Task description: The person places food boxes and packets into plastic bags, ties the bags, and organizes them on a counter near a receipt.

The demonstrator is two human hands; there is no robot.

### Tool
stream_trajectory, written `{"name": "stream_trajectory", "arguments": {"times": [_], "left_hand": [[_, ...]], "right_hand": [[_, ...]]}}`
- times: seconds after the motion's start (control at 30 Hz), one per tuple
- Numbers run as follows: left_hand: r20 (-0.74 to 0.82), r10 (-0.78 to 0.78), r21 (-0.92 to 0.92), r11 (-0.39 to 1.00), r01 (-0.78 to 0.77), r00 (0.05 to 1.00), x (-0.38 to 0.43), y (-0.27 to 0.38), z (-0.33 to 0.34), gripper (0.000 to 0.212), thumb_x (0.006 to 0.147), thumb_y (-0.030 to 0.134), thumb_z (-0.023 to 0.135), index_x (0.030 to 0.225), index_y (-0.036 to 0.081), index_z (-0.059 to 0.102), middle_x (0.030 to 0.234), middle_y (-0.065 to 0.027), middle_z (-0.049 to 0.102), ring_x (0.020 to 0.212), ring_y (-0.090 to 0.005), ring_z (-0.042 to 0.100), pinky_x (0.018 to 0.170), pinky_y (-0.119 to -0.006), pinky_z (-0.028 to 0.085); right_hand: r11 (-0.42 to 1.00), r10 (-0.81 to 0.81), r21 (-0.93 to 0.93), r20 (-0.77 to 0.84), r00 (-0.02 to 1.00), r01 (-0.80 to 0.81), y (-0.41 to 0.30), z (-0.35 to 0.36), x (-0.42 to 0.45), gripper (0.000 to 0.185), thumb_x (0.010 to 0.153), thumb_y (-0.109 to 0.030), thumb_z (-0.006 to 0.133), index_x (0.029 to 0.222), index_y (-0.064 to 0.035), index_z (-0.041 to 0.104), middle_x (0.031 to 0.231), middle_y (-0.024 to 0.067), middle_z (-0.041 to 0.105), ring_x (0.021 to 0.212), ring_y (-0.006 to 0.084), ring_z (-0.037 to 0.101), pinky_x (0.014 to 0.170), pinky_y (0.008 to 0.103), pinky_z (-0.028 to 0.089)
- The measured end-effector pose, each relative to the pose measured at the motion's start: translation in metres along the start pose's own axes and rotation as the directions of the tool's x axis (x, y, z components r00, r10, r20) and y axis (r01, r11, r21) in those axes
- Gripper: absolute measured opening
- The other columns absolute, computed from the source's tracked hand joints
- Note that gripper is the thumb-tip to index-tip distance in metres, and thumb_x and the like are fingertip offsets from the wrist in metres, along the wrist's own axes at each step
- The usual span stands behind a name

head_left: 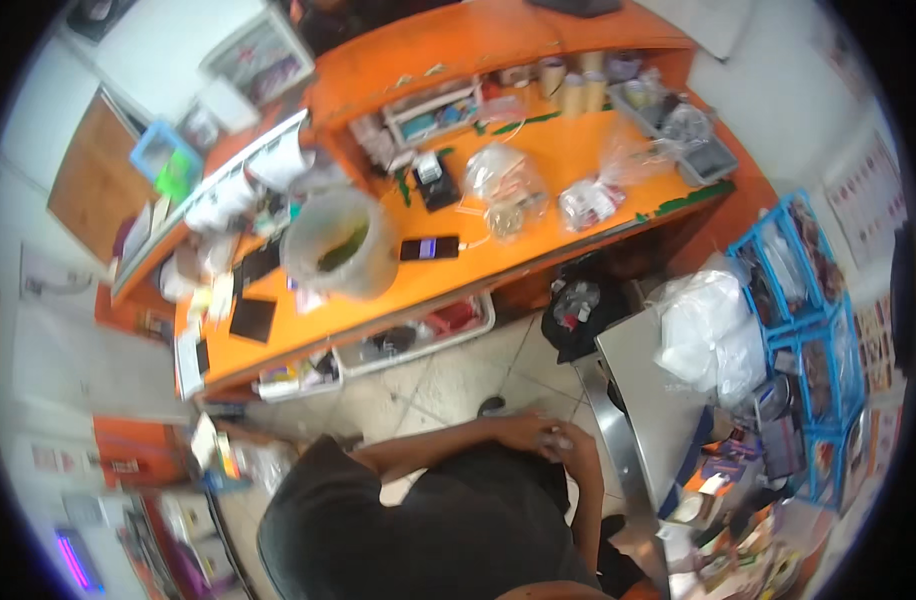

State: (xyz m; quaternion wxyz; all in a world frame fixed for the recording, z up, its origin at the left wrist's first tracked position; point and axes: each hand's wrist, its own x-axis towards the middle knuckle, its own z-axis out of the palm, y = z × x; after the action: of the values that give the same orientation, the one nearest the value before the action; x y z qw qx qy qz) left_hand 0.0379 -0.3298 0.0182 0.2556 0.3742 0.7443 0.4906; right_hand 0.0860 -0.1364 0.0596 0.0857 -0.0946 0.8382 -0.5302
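Note:
My left hand (528,430) and my right hand (576,445) meet in front of my dark shirt (428,525). Their fingers overlap, and blur hides whether anything lies between them. A small pale patch shows where they touch. Both are apart from the orange counter (443,289) ahead of me. On that counter lies a phone (429,248) with its screen lit and a white cable plugged in. Left of the phone stands a translucent plastic bucket (338,277) with something green inside. Behind it are a black card terminal (437,184) and a clear plastic bag (503,176).
To my right is a metal-topped table (638,397) holding white plastic bags (702,330). Blue plastic baskets (803,345) line the wall beside it. A black bag (582,319) sits on the tiled floor (458,382). White trays (420,337) are stored below the counter.

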Motion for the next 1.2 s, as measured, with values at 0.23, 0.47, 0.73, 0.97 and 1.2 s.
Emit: {"name": "stream_trajectory", "arguments": {"times": [0.23, 0.47, 0.73, 0.97, 1.2], "left_hand": [[-0.431, -0.295, -0.091, 0.954, 0.285, 0.853, 0.024, -0.035, -0.031, 0.033, 0.094, 0.031, 0.059, 0.11, 0.003, 0.061, 0.099, -0.0201, 0.066, 0.092, -0.0366, 0.065, 0.079, -0.043, 0.049], [-0.365, -0.534, -0.45, 0.818, 0.358, 0.762, 0.07, -0.112, -0.124, 0.065, 0.102, 0.052, 0.032, 0.087, -0.004, 0.062, 0.074, -0.009, 0.06, 0.074, -0.0213, 0.056, 0.073, -0.037, 0.046], [-0.179, -0.49, -0.414, 0.824, 0.386, 0.853, 0.142, -0.16, -0.221, 0.045, 0.102, 0.037, 0.043, 0.091, -0.001, 0.064, 0.08, -0.0066, 0.064, 0.078, -0.0153, 0.058, 0.074, -0.031, 0.045], [-0.278, -0.589, -0.906, 0.424, -0.002, 0.759, 0.203, -0.167, -0.253, 0.058, 0.099, 0.036, 0.052, 0.141, 0.006, 0.025, 0.116, -0.0126, 0.057, 0.104, -0.0186, 0.057, 0.092, -0.033, 0.044], [-0.547, -0.54, -0.661, 0.747, 0.066, 0.64, 0.215, -0.113, -0.277, 0.091, 0.076, 0.007, 0.078, 0.139, 0.009, 0.013, 0.132, -0.019, 0.045, 0.121, -0.0234, 0.052, 0.09, -0.035, 0.05]], "right_hand": [[0.992, -0.121, 0.019, -0.061, 0.991, 0.122, 0.064, -0.064, 0.136, 0.012, 0.078, -0.004, 0.071, 0.086, -0.0043, 0.063, 0.07, 0.0068, 0.062, 0.064, 0.0204, 0.061, 0.065, 0.0312, 0.051], [0.95, 0.224, 0.289, -0.373, 0.9, -0.116, 0.114, -0.098, 0.392, 0.031, 0.088, -0.025, 0.068, 0.103, 0.0009, 0.064, 0.079, 0.0095, 0.063, 0.07, 0.0205, 0.062, 0.069, 0.0318, 0.051], [0.863, -0.007, -0.381, -0.666, 0.746, -0.333, 0.117, -0.06, 0.531, 0.055, 0.069, -0.041, 0.081, 0.101, 0.0008, 0.065, 0.114, 0.0216, 0.052, 0.112, 0.0388, 0.048, 0.09, 0.0492, 0.043], [0.985, 0.166, 0.139, -0.662, 0.731, -0.099, 0.1, -0.051, 0.478, 0.021, 0.079, -0.01, 0.062, 0.096, 0.0027, 0.061, 0.101, 0.0129, 0.055, 0.096, 0.0293, 0.053, 0.083, 0.039, 0.043], [0.693, 0.548, 0.706, -0.646, 0.532, 0.144, 0.062, -0.046, 0.43, 0.054, 0.081, -0.024, 0.044, 0.132, -0.0057, 0.045, 0.124, 0.0111, 0.054, 0.114, 0.0253, 0.053, 0.096, 0.0421, 0.046]]}}
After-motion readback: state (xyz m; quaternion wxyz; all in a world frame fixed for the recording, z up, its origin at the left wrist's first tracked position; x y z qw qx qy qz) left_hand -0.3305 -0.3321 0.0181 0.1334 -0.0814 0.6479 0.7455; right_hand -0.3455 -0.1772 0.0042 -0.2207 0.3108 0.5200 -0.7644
